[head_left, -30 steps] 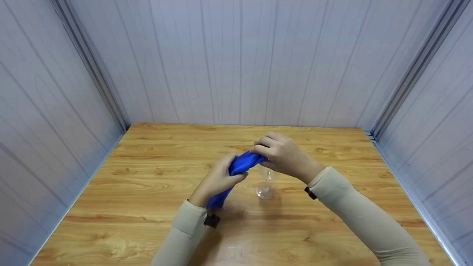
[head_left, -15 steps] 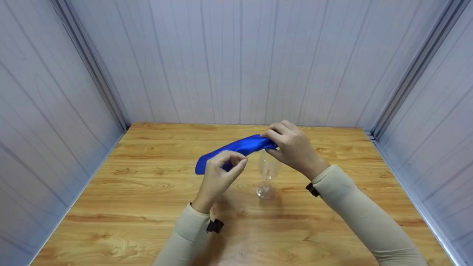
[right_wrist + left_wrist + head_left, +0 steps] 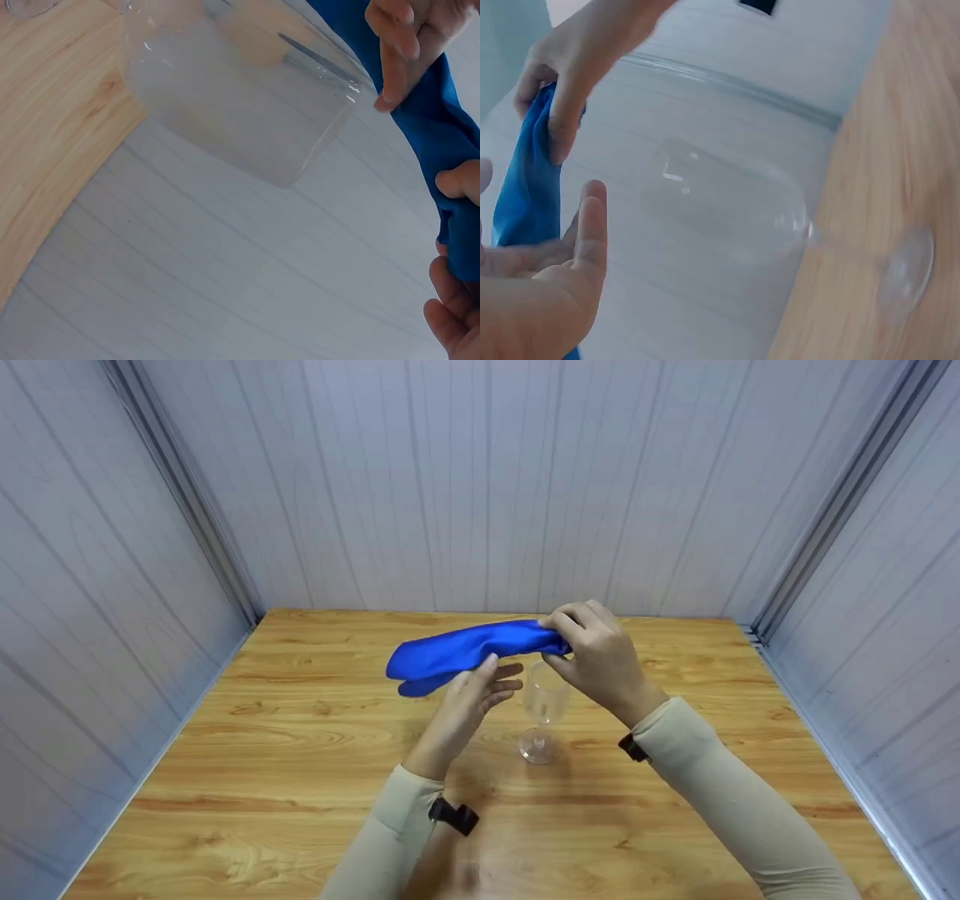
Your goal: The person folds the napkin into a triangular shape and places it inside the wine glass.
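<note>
My right hand (image 3: 602, 660) pinches one end of a folded, shiny blue cloth (image 3: 457, 652) between thumb and fingers, above a clear wine glass (image 3: 546, 701). The rest of the cloth stretches leftward in the air. Beneath it is my left hand (image 3: 461, 716), its fingers extended and apart, the thumb at the cloth's lower edge. In the left wrist view those fingers (image 3: 591, 232) are loosely spread and grip nothing. The wine glass stands upright on its foot; its bowl (image 3: 232, 90) shows large in the right wrist view, apart from both hands.
A wood-grain table (image 3: 300, 750) carries the glass. Pale panelled walls (image 3: 480, 487) enclose it at the back and on both sides. Each wrist wears a small black device, such as the left one (image 3: 454, 814).
My left hand has let go of the cloth and opened its fingers under it. The cloth now reaches out leftward, higher up. My right hand has risen slightly, still gripping its end.
</note>
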